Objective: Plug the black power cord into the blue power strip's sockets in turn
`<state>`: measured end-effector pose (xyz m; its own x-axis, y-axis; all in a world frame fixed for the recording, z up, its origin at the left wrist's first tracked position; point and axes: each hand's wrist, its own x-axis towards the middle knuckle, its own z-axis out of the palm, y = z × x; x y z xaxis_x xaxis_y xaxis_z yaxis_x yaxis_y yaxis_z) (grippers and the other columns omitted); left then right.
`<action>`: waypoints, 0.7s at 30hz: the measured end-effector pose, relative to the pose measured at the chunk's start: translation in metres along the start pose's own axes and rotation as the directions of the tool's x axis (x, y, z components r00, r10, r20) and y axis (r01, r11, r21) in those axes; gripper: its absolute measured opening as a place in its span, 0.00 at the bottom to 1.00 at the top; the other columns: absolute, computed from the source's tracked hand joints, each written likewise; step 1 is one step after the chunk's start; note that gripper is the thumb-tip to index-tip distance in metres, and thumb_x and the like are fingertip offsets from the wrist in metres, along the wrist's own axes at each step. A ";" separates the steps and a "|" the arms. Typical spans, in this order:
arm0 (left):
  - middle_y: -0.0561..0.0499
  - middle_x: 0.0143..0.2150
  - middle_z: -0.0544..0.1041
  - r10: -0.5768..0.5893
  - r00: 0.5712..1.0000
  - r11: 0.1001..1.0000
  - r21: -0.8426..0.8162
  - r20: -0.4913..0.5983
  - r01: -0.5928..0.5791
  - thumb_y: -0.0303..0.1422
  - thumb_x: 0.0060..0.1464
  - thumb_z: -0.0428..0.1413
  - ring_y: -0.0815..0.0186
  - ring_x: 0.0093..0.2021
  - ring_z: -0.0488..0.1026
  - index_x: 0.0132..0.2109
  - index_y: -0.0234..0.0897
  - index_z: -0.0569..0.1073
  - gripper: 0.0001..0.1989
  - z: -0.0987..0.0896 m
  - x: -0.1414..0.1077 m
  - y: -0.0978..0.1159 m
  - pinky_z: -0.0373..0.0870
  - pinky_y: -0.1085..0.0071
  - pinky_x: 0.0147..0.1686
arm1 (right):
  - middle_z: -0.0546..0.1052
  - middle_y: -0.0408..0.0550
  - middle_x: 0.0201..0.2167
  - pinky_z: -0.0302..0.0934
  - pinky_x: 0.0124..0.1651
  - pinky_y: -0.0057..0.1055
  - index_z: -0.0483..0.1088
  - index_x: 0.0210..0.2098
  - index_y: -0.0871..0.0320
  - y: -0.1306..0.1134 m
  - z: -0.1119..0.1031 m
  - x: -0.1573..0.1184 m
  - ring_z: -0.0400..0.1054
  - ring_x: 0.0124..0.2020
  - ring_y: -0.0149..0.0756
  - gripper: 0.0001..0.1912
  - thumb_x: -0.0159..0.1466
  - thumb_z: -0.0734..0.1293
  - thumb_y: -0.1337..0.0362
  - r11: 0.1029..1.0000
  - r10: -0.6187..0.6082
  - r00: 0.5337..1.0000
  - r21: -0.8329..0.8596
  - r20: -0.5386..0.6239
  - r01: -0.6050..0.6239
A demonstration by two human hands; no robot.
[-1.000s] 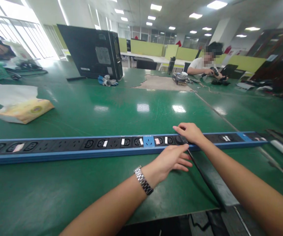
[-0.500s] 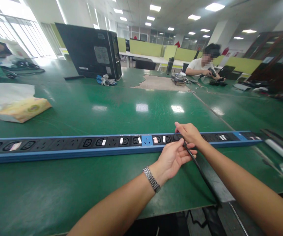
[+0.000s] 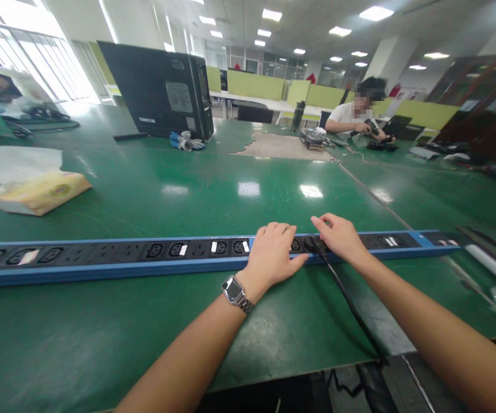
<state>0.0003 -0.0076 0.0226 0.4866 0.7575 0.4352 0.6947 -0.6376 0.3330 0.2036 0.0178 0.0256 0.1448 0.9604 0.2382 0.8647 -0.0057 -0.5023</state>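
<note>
A long blue and black power strip (image 3: pixel 205 264) lies across the green table, with rows of sockets and a few small white labels. My left hand (image 3: pixel 269 255), a watch at its wrist, is laid over the strip palm down. Its fingers bend over the far edge, and its thumb points right toward the plug. In one of the sockets sits a black plug (image 3: pixel 316 245), its black cable (image 3: pixel 347 292) running down past the table's front edge. Just right of the plug is my right hand (image 3: pixel 340 238), thumb stretched out and apart, other fingers partly hidden.
To the left lies a yellow tissue pack (image 3: pixel 43 192). Further back stand a black computer tower (image 3: pixel 157 86) and a pair of gloves (image 3: pixel 186 141). A person (image 3: pixel 351 117) sits across the table at the right, holding a dark tool. A white roll (image 3: pixel 489 261) lies at the right.
My left hand has left the plug and cable, turned palm down and shifted left onto the power strip. My right hand has moved slightly right; the plug now shows more fully.
</note>
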 end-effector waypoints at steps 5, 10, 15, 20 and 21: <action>0.41 0.51 0.75 0.002 0.997 0.986 0.164 0.077 -0.015 0.52 0.58 0.51 0.52 0.52 0.69 0.58 0.35 0.67 0.29 0.016 -0.003 0.001 0.61 0.58 0.50 | 0.71 0.42 0.15 0.56 0.20 0.26 0.70 0.42 0.57 -0.028 -0.018 -0.018 0.66 0.15 0.33 0.16 0.66 0.59 0.52 0.948 0.228 0.860 0.099 0.457 -0.303; 0.40 0.49 0.75 0.011 0.997 0.979 0.200 0.072 -0.025 0.52 0.60 0.49 0.51 0.49 0.70 0.58 0.34 0.67 0.30 0.017 -0.004 0.003 0.60 0.58 0.47 | 0.73 0.43 0.17 0.54 0.15 0.20 0.67 0.42 0.57 -0.042 -0.025 -0.026 0.66 0.14 0.29 0.11 0.67 0.60 0.58 0.773 0.289 0.734 0.304 0.614 -0.558; 0.40 0.49 0.75 0.021 0.997 0.978 0.206 0.072 -0.036 0.52 0.60 0.49 0.51 0.49 0.69 0.60 0.34 0.66 0.30 0.017 -0.005 0.003 0.60 0.58 0.46 | 0.68 0.39 0.13 0.41 0.10 0.17 0.65 0.37 0.57 -0.039 -0.020 -0.026 0.59 0.10 0.26 0.10 0.67 0.60 0.57 0.788 0.282 0.777 0.327 0.563 -0.523; 0.40 0.49 0.75 0.028 0.997 0.975 0.218 0.068 -0.043 0.53 0.60 0.49 0.51 0.49 0.69 0.60 0.33 0.65 0.32 0.019 -0.006 0.002 0.59 0.58 0.46 | 0.65 0.36 0.11 0.41 0.11 0.17 0.66 0.37 0.57 -0.038 -0.015 -0.029 0.56 0.09 0.24 0.12 0.66 0.60 0.54 0.815 0.276 0.820 0.330 0.501 -0.476; 0.40 0.49 0.74 0.031 0.997 0.975 0.219 0.068 -0.046 0.53 0.60 0.49 0.51 0.49 0.69 0.60 0.33 0.65 0.32 0.019 -0.005 0.001 0.60 0.58 0.46 | 0.65 0.36 0.11 0.43 0.11 0.17 0.67 0.37 0.58 -0.036 -0.013 -0.031 0.56 0.09 0.24 0.13 0.66 0.61 0.54 0.824 0.263 0.844 0.346 0.467 -0.448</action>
<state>0.0088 -0.0100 0.0046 0.5433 0.7449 0.3872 0.7709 -0.6253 0.1212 0.1738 -0.0151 0.0471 0.1250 0.9396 -0.3188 0.4815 -0.3383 -0.8085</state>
